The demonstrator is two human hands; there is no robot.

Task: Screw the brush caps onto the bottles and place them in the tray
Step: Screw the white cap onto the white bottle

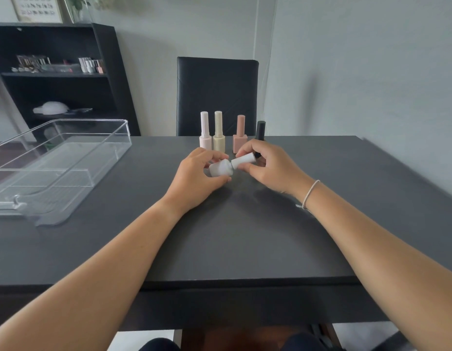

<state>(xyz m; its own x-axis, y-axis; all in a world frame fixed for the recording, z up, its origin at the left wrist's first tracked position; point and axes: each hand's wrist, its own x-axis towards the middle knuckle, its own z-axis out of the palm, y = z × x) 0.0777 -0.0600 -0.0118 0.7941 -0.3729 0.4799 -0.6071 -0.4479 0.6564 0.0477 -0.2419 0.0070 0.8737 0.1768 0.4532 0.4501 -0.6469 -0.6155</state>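
Small white frosted bottle [219, 169]: tilted sideways, left hand [194, 178] gripping; right hand [266, 168] pinching its white cylindrical brush cap [243, 160], likely for threading.

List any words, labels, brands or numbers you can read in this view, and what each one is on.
No text here can be read.
Framed chart on top of the shelf: rows of small marks, too blurred to read.
White bottle held between the left hand and the right hand: no label shows.
Four bottles standing behind the hands: plain, no print shows.
Clear tray: no markings show.
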